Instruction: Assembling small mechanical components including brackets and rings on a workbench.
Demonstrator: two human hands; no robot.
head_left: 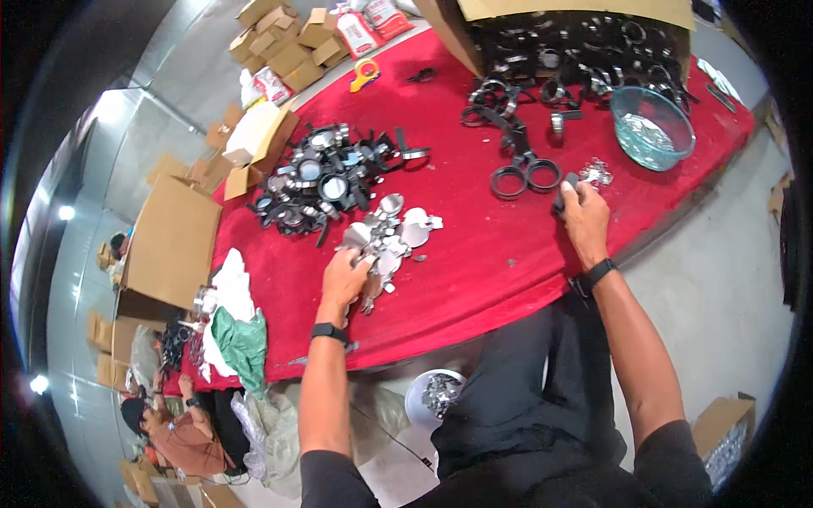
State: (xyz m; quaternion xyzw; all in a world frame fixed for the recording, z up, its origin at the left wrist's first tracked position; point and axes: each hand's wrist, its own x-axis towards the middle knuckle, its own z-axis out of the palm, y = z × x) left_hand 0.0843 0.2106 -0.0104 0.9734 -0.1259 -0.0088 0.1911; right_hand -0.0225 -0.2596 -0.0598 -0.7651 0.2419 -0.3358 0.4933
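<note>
My left hand [344,279] reaches into a heap of flat silver metal discs [391,245] with small tabs; its fingers are curled at a disc on the near side. To the right, my right hand [587,216] is closed around a small black piece [562,195], mostly covered by the fingers. Just left of that piece lie two black rings [542,173] with open centres. A little pile of small shiny metal parts [597,172] sits beyond my right fingers. Behind the discs is a large heap of black ring-shaped parts with handles [313,182], some with silver discs in them.
A clear bowl [652,127] of small metal parts stands at the right on the red cloth [474,288]. A cardboard box [584,10] spills black rings at the back. Yellow tape dispenser [365,74] at the far edge; white bucket [423,398] below; another person [190,440] at lower left.
</note>
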